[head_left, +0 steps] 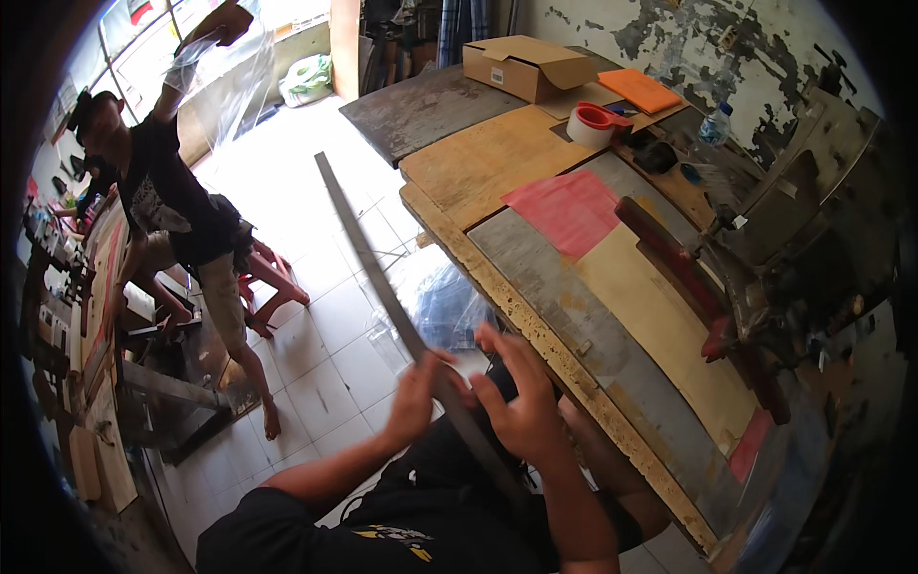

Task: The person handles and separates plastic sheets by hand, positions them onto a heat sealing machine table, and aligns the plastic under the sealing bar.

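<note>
A long, narrow grey strip stands up at a slant in front of me, its lower end against my dark shirt. Whether it is metal or another material, I cannot tell. My left hand is closed around its lower half, the fingertips wrapped over the edge. Just to the right of the strip is my right hand, its fingers stretched and the thumb apart, with nothing visible in it. The right fingers are slightly blurred and come near the worktable's edge.
On my right, a worktable carries pink sheet, cream sheet, a tape roll, a cardboard box, an orange packet and a dark red clamp-like machine. Clear plastic lies below. Another person stands left, holding clear film.
</note>
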Demonstrator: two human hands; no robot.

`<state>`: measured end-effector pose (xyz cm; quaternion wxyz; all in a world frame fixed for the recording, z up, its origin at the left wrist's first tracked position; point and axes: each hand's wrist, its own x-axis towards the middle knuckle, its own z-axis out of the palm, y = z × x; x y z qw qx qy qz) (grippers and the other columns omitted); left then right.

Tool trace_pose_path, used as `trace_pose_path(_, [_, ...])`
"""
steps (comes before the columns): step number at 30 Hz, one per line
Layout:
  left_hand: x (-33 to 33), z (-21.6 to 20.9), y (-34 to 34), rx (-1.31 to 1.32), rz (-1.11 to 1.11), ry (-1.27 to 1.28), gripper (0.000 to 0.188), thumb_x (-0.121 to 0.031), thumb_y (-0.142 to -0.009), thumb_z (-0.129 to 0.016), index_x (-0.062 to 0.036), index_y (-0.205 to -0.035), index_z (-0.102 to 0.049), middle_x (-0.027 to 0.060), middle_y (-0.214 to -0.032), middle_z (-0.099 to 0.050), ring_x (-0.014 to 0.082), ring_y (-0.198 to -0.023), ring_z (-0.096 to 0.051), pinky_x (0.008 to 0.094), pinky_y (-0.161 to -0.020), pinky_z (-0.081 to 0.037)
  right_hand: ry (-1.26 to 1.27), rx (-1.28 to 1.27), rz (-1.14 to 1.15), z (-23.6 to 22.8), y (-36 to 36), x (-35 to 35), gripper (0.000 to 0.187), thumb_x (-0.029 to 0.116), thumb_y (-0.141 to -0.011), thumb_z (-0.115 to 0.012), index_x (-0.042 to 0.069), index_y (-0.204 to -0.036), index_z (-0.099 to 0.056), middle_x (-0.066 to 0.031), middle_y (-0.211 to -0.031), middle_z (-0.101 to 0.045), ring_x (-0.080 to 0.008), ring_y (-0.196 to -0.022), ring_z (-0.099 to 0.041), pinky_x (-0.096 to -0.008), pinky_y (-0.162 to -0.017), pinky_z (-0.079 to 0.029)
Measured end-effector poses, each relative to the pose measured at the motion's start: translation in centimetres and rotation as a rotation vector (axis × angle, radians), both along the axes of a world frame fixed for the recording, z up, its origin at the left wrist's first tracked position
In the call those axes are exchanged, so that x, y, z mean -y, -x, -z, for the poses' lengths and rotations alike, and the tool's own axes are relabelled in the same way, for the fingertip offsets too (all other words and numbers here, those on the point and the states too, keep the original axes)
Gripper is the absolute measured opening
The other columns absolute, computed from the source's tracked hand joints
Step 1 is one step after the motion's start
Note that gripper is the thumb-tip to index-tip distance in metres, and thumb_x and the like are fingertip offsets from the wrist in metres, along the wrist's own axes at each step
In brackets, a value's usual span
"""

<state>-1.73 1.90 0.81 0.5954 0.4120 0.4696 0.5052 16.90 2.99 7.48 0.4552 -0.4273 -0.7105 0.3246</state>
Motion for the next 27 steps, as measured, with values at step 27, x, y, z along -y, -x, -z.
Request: trace_pose_path(27, [-16.5,-2.3,23.3,0.398,-0.784,-0.170,0.021,-0.023,-0.106,-0.052,-0.0119,-0.089,-0.054,-0.0026,-0.069,-0.049,0.0139,-0.059,-0.050,0.0377,-0.067,-0.048,-0.262,0.944,1.278,9.6,-16.7,19.1,0.046,0.030,-0.113,-0.037,0.003,-0.135,-0.067,-0.0118,-0.142,-0.067,-0.0390,-0.139,-0.053,-0.0588,-0.118,-0.030])
